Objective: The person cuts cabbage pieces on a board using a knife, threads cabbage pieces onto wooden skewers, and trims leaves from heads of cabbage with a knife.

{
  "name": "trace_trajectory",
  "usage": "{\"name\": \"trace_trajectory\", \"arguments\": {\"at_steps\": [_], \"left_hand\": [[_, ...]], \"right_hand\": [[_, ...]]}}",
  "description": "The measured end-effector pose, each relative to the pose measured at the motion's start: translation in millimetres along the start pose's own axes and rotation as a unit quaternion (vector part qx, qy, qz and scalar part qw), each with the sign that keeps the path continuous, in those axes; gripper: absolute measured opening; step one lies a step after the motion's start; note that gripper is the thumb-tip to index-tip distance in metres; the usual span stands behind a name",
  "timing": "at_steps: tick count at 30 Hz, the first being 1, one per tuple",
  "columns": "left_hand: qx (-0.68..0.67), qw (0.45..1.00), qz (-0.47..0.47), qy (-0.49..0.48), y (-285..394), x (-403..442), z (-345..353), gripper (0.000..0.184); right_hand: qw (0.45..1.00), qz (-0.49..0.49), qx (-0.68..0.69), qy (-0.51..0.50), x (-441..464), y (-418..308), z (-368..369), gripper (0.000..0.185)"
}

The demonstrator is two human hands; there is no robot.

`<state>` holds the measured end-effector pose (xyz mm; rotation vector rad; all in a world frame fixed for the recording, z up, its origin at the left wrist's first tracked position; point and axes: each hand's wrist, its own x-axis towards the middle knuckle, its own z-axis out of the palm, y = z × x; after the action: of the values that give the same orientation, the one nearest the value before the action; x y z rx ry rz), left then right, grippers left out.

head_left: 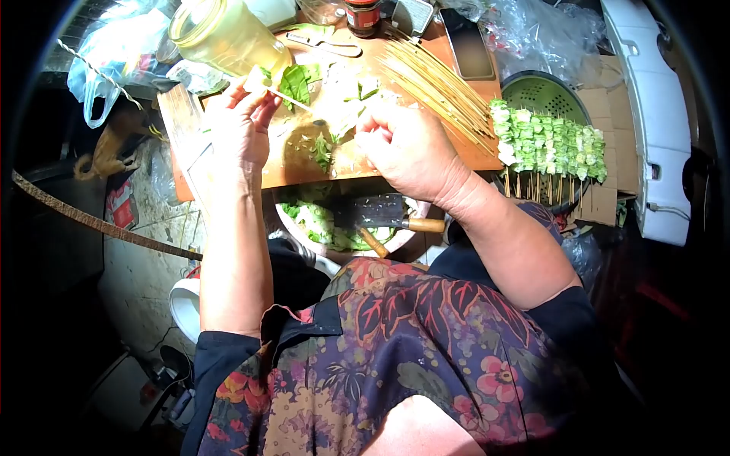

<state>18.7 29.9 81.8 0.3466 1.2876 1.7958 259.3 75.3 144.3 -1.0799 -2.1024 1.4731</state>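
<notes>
My left hand (247,121) is raised over the left part of the wooden board (304,175), its fingers closed on a thin skewer (287,97) with a small pale-green piece near its upper end. My right hand (403,144) is closed, palm side down, near the skewer's other end; what its fingers hold, if anything, is hidden. Green leaf pieces (295,85) and scraps lie between the hands. A pile of bare skewers (437,87) lies behind and right of my right hand. At the right, skewers loaded with cut greens (547,144) rest in a row by a colander (536,95).
A cloudy jar (228,38), a peeler (323,45), a red-labelled jar (363,15) and a phone (468,45) stand or lie toward the back. Below the board's front edge, a basin (293,228) holds greens and a cleaver (372,213). A small animal (110,148) is at the left.
</notes>
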Motion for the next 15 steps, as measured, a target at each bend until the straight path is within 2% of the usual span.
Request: {"name": "trace_trajectory", "arguments": {"at_steps": [7,9,13,15], "left_hand": [[0.051,0.998,0.045,-0.019,-1.6,-18.3,24.3,0.028],[0.024,0.991,-0.013,-0.132,-3.7,-20.3,20.0,0.025],[0.049,0.984,-0.113,-0.131,-11.9,-58.3,58.8,0.034],[0.044,0.984,-0.102,-0.142,-13.4,-58.7,58.1,0.036]], "right_hand": [[0.998,-0.032,0.027,0.053,-5.3,10.1,3.3,0.008],[0.996,-0.029,0.038,0.069,-2.2,16.4,6.5,0.008],[0.995,0.004,0.055,0.081,9.2,32.6,6.1,0.009],[0.997,0.010,0.039,0.073,10.0,34.2,4.5,0.009]]}}
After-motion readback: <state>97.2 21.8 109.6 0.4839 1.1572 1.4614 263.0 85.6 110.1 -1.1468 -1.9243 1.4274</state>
